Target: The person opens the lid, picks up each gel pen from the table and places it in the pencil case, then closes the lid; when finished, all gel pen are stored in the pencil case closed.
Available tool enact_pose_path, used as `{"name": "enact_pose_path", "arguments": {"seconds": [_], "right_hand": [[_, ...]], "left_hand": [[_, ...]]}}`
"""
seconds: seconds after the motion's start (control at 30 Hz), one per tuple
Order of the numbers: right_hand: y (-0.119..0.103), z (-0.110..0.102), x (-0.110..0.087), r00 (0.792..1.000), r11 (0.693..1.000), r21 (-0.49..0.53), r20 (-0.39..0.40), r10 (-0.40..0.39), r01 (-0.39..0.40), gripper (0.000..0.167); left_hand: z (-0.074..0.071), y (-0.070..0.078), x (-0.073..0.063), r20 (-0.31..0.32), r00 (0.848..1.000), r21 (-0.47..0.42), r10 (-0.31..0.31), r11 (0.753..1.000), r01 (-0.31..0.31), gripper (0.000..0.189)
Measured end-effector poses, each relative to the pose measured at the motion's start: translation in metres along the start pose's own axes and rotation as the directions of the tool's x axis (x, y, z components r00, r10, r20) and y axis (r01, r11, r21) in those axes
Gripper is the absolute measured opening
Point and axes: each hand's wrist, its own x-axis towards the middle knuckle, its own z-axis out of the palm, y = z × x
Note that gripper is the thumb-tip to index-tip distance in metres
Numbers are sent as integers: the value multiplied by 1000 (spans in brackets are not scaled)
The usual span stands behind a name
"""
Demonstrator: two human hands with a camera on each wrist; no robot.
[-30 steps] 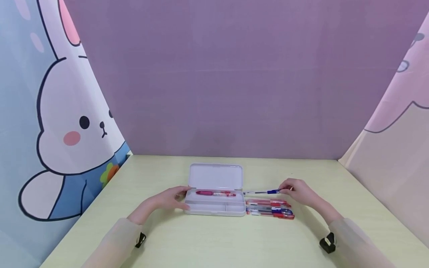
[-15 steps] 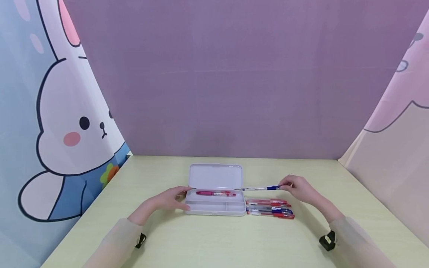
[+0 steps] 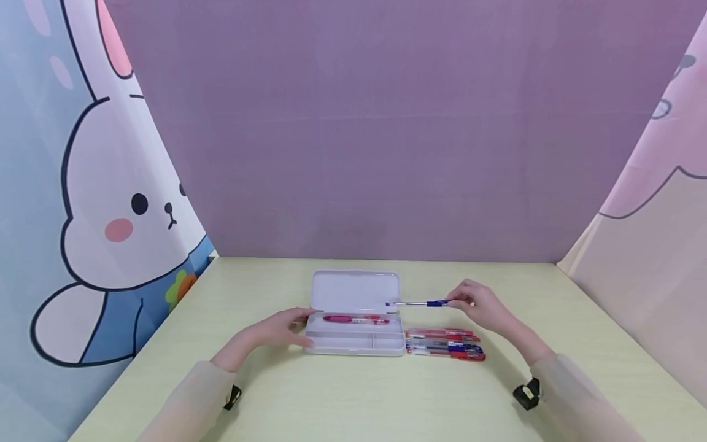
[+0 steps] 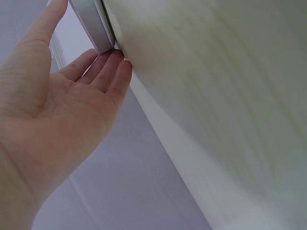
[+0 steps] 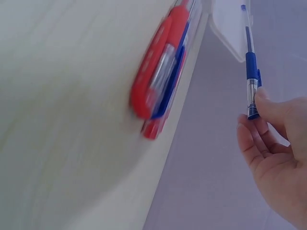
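Note:
A white pencil case lies open on the table, its lid folded back. Inside its rear compartment is a red pen. My left hand holds the case by its left end, thumb toward the front and fingertips at the rear corner. With thumb and fingers, my right hand pinches the end of a blue pen with a clear barrel. The pen is raised and roughly level, pointing left, and its far end overlaps the lid's right edge in the head view.
Several red and blue pens lie side by side just right of the case. A pale wooden table ends at a purple backdrop, with patterned cloths at both sides.
My right hand has lifted the blue pen up and away from the other pens, then carried it left until its end overlaps the lid. The left hand has stayed at the case.

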Motion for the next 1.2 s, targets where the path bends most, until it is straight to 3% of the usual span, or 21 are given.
{"name": "enact_pose_path", "arguments": {"seconds": [0.63, 1.0, 1.2], "right_hand": [[-35, 24, 28, 996, 996, 76, 72, 43, -48, 5], [-52, 43, 41, 996, 993, 118, 83, -37, 27, 6], [-58, 54, 44, 992, 991, 132, 119, -47, 31, 8]], "left_hand": [[0, 1, 1, -5, 1000, 1, -7, 1000, 7, 79], [-1, 3, -1, 1, 1000, 24, 25, 999, -25, 79], [-1, 3, -1, 3, 1000, 18, 24, 1000, -24, 79]]}}
